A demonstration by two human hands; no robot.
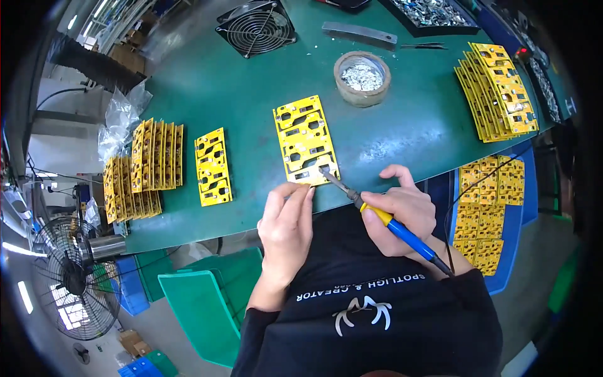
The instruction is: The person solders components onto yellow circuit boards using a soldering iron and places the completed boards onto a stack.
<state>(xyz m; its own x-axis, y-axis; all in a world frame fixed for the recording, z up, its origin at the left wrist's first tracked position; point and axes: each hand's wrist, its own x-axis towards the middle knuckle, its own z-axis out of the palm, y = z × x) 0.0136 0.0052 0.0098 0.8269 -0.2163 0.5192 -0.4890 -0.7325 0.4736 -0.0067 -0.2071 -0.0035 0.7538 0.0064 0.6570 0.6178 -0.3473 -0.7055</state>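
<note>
A yellow circuit board panel [306, 139] with dark cut-outs lies on the green table in front of me. My right hand [402, 213] grips a soldering iron [402, 234] with a blue and yellow handle. Its tip meets the near right part of the panel. At the panel's near edge, my left hand [286, 226] is closed in a pinch. Whatever sits between those fingertips is too small to make out. A second, narrower-looking yellow panel [213, 167] lies flat to the left.
Stacked yellow panels stand at left [157, 157] and right [499, 94]. Beyond my panel are a tan ring [343, 88] holding small metal pieces, a metal bar [359, 34], tweezers [424, 46] and a black fan [257, 29]. A blue bin [510, 251] with panels sits below the table's right edge.
</note>
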